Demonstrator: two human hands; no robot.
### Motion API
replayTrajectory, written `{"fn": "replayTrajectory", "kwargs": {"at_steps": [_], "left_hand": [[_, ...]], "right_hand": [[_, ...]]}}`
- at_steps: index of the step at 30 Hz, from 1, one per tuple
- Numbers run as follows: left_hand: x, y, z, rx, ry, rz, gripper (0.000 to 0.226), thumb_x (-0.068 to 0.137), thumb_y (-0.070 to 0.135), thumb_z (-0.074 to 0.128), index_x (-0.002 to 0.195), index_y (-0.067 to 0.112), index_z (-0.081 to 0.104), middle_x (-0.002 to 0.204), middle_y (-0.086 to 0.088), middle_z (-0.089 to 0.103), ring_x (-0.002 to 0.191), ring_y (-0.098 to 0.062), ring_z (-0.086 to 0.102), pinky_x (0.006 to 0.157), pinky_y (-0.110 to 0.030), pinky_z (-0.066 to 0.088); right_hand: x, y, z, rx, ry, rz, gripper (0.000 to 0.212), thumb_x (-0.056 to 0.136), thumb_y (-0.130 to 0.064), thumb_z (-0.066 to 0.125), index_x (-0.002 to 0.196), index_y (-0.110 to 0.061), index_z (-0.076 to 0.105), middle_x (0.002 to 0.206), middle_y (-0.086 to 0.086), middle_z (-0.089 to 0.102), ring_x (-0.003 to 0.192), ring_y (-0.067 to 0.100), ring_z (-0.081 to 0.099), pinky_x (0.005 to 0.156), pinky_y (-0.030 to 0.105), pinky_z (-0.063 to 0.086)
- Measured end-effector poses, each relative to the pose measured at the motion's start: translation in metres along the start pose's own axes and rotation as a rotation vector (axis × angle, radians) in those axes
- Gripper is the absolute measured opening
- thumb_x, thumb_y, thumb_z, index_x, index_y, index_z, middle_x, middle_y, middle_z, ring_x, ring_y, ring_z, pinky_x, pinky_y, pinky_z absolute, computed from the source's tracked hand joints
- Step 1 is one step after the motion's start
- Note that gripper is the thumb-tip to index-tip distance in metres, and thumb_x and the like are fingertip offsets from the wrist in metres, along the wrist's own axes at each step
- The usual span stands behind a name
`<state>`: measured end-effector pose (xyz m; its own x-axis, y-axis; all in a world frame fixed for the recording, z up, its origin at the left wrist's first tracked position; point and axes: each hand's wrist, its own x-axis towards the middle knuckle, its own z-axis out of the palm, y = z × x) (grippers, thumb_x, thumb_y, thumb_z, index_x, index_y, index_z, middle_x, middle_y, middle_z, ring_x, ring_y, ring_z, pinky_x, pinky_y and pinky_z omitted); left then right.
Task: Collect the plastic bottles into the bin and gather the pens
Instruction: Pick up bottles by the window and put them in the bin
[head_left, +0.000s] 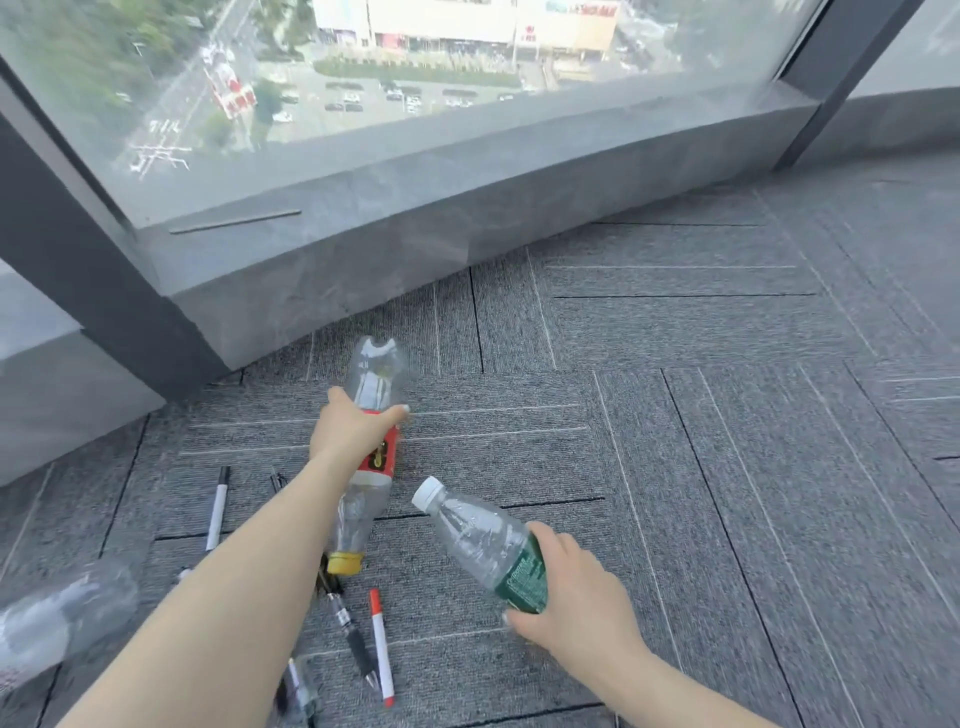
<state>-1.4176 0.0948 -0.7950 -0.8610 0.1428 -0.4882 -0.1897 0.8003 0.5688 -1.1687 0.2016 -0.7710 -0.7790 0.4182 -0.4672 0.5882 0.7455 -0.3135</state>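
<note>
My left hand (353, 428) grips a clear bottle with a red label and yellow cap (371, 384) round its middle, cap pointing toward me. My right hand (569, 597) holds a clear bottle with a green label and white cap (475, 535) by its lower half, cap tilted up and left. Another clear bottle (57, 618) lies blurred at the left edge. Several pens lie on the carpet: a white marker with a black cap (217, 512), a black pen (353, 636), a white pen with red ends (381, 647), and a dark pen (278, 480) beside my left forearm.
Grey carpet tiles (701, 441) cover the floor. A low grey stone sill (415, 234) runs under a large window (363, 78), with a dark frame post (88, 270) at the left. No bin is in view.
</note>
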Motion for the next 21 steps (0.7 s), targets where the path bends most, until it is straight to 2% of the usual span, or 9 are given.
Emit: {"fn": "replayTrajectory", "kwargs": {"at_steps": [3,5,9,11,13,15,17,21], "left_hand": [[-0.005,0.003,-0.021,-0.115,-0.008,0.046,0.073,0.075,0.053,0.066,0.125,0.008,0.036,0.109,-0.008,0.055,0.093,-0.026,0.055,0.069,-0.033,0.042],[-0.012,0.004,-0.044,-0.192,-0.016,0.065,0.068,0.074,0.057,0.065,0.119,0.013,0.039,0.103,-0.004,0.055,0.088,-0.023,0.057,0.063,-0.031,0.041],[-0.054,-0.008,-0.104,-0.380,-0.095,0.003,0.062,0.067,0.065,0.065,0.105,0.018,0.049,0.095,-0.006,0.066,0.081,-0.023,0.067,0.078,-0.039,0.054],[-0.093,-0.011,-0.138,-0.478,-0.098,-0.019,0.045,0.074,0.058,0.064,0.099,0.023,0.051,0.092,-0.006,0.067,0.076,-0.020,0.066,0.074,-0.035,0.054],[-0.136,-0.007,-0.174,-0.579,-0.104,-0.038,0.035,0.080,0.050,0.062,0.100,0.025,0.048,0.093,-0.004,0.064,0.077,-0.019,0.064,0.076,-0.036,0.053],[-0.182,0.005,-0.216,-0.657,-0.119,-0.042,0.041,0.079,0.050,0.065,0.107,0.027,0.047,0.095,-0.003,0.062,0.081,-0.019,0.064,0.083,-0.040,0.054],[-0.226,0.022,-0.264,-0.721,-0.098,-0.042,0.060,0.069,0.056,0.069,0.117,0.028,0.045,0.098,-0.003,0.063,0.087,-0.020,0.066,0.085,-0.042,0.054],[-0.314,0.068,-0.374,-0.827,0.012,-0.034,0.072,0.058,0.064,0.072,0.118,0.037,0.043,0.103,-0.002,0.064,0.091,-0.020,0.066,0.084,-0.043,0.054]], "right_hand": [[0.006,-0.008,-0.012,0.046,0.043,0.041,0.087,0.074,-0.053,0.067,0.143,-0.032,0.018,0.127,-0.013,0.046,0.109,0.010,0.051,0.089,0.028,0.047],[0.009,-0.022,-0.021,0.141,0.099,0.073,0.084,0.070,-0.054,0.070,0.137,-0.035,0.023,0.121,-0.014,0.051,0.103,0.009,0.055,0.084,0.032,0.052],[0.002,-0.070,-0.057,0.361,0.118,0.121,0.075,0.066,-0.051,0.073,0.127,-0.034,0.033,0.111,-0.013,0.056,0.093,0.011,0.059,0.077,0.037,0.053],[-0.013,-0.101,-0.084,0.398,0.098,0.085,0.073,0.066,-0.050,0.073,0.126,-0.034,0.034,0.111,-0.012,0.057,0.093,0.012,0.059,0.079,0.039,0.053],[-0.033,-0.134,-0.119,0.452,0.084,0.045,0.070,0.068,-0.047,0.074,0.124,-0.033,0.035,0.109,-0.011,0.057,0.094,0.012,0.059,0.080,0.040,0.053],[-0.057,-0.169,-0.159,0.514,0.064,0.005,0.069,0.069,-0.044,0.074,0.125,-0.032,0.035,0.110,-0.010,0.057,0.096,0.013,0.058,0.082,0.041,0.052],[-0.086,-0.206,-0.203,0.558,0.048,-0.048,0.070,0.071,-0.043,0.075,0.127,-0.031,0.034,0.111,-0.009,0.057,0.097,0.013,0.058,0.085,0.042,0.052],[-0.156,-0.280,-0.297,0.650,0.006,-0.160,0.067,0.072,-0.041,0.075,0.125,-0.037,0.034,0.110,-0.013,0.058,0.099,0.011,0.058,0.085,0.039,0.051]]}}
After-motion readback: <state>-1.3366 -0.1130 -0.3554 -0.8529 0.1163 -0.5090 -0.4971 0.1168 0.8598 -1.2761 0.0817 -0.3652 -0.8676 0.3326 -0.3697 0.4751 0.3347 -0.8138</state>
